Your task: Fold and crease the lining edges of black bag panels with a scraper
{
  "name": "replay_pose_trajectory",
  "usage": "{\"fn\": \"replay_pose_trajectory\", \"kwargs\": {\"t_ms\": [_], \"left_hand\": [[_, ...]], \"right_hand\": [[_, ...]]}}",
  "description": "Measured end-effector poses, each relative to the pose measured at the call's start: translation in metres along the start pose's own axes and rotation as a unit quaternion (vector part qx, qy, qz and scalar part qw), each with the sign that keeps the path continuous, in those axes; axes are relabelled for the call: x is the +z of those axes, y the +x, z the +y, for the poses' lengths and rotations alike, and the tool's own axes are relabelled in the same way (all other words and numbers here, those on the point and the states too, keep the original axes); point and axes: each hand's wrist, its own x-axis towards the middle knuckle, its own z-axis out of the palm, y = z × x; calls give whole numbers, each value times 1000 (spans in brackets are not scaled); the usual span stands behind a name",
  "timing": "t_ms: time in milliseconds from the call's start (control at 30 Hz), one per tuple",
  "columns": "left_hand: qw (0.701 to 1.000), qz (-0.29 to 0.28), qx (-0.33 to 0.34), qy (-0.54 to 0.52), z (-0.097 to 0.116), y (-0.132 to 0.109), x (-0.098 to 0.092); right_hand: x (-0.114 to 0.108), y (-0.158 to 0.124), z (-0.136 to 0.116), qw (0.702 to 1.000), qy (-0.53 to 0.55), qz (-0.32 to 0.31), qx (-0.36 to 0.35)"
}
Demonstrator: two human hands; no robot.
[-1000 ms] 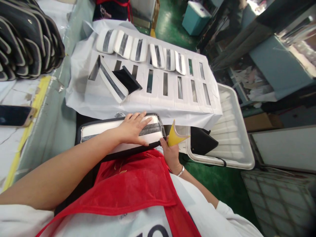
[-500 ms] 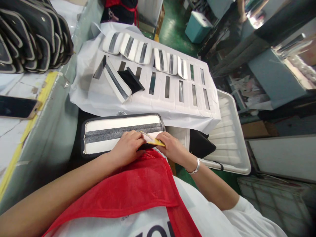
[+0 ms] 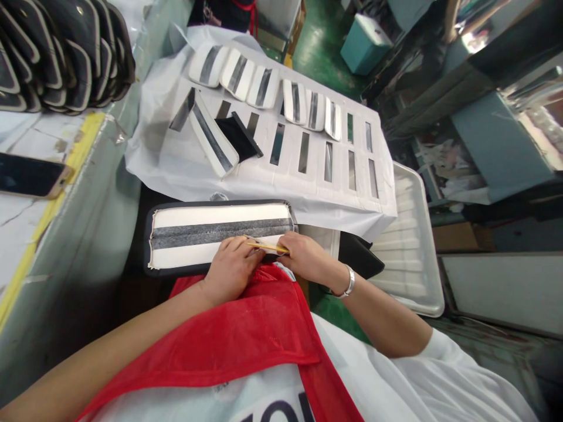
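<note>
A long padded panel (image 3: 185, 237) with a black border, white face and grey centre stripe lies in front of my body. My left hand (image 3: 231, 264) is closed over its near edge, right of the middle, thumb toward the other hand. At the panel's near right corner, my right hand (image 3: 303, 255) is closed around one end of a thin yellow strip (image 3: 266, 247). The strip's other end reaches the left fingertips, so it spans the gap between both hands. Parts of the panel edge under the fingers are hidden.
Beyond the panel, a white-covered surface (image 3: 264, 190) carries several white pads with grey stripes (image 3: 264, 88) and a black folded piece (image 3: 240, 138). Dark panels (image 3: 74, 53) are stacked at left near a phone (image 3: 30, 176). A white plastic bin (image 3: 413, 252) stands at right.
The yellow strip has turned from a slanted, flat view to a thin, nearly level line between my hands. My left hand has shifted slightly; the view has moved a little.
</note>
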Motion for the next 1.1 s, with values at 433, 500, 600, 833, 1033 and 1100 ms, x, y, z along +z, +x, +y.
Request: {"fn": "replay_pose_trajectory", "kwargs": {"t_ms": [433,500,600,833,1033,1100], "left_hand": [[998,48,38,-14,-1,-4,8],[998,54,21,-13,-1,-4,10],[998,55,8,-14,-1,-4,11],[997,70,35,-20,-2,-6,8],[996,80,35,0,-1,-7,14],[995,87,38,7,1,-7,13]], "right_hand": [[2,3,-11,1000,8,-5,8],[4,4,-12,1000,1,-6,14],[4,2,-10,1000,18,-2,-1],[4,-6,-2,994,101,25,-46],[5,-4,-11,995,89,7,-35],[7,-2,-13,997,69,11,-22]]}}
